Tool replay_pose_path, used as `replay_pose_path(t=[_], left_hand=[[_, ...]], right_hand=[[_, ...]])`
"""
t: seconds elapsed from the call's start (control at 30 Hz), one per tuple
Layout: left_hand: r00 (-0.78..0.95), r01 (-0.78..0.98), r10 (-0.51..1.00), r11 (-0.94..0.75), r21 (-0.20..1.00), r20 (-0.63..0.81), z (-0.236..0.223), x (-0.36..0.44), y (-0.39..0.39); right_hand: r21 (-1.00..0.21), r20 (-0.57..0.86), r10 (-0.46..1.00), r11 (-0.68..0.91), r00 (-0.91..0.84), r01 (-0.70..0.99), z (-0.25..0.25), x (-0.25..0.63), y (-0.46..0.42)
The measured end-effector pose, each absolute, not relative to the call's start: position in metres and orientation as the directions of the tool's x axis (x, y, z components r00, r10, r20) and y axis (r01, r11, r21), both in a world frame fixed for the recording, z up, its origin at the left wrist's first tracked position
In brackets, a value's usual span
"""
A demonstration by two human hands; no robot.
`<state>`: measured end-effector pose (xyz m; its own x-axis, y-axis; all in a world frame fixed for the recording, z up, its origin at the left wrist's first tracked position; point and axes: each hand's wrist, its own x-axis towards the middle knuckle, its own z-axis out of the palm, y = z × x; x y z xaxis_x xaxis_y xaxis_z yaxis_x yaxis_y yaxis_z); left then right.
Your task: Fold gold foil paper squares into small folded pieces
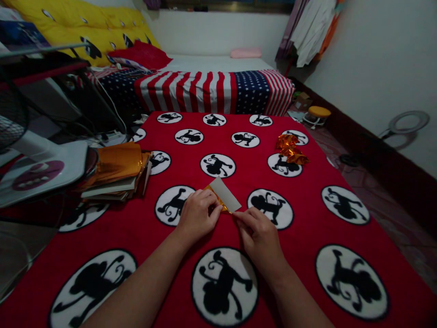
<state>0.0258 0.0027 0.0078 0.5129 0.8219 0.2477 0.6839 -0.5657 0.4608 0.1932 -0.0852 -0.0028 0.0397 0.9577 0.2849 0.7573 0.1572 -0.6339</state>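
Note:
A small sheet of gold foil paper [225,194], its pale grey back facing up and a gold strip along the near edge, lies on the red monkey-print cloth [239,175]. My left hand [200,212] is closed over its left side, thumb and fingers on the gold edge. At the sheet's near right corner, my right hand [257,232] pinches the paper between thumb and forefinger. The left fingers hide part of the sheet.
A stack of gold papers [118,166] sits at the left beside a white fan base [51,164]. Crumpled shiny gold foil pieces [292,148] lie at the far right of the cloth. Beyond stands a bed with a striped, starred cover [191,91]; a yellow stool [319,112] is at the right.

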Motion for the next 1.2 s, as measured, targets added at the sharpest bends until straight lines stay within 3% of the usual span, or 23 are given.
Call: replay_pose_path(t=[1.2], left_hand=[[0.488, 0.737, 0.826, -0.563, 0.374, 0.281, 0.0088, 0.0306, -0.0010]], right_hand=[[-0.598, 0.306, 0.951, 0.164, 0.034, 0.785, -0.0017, 0.1914, -0.0871]])
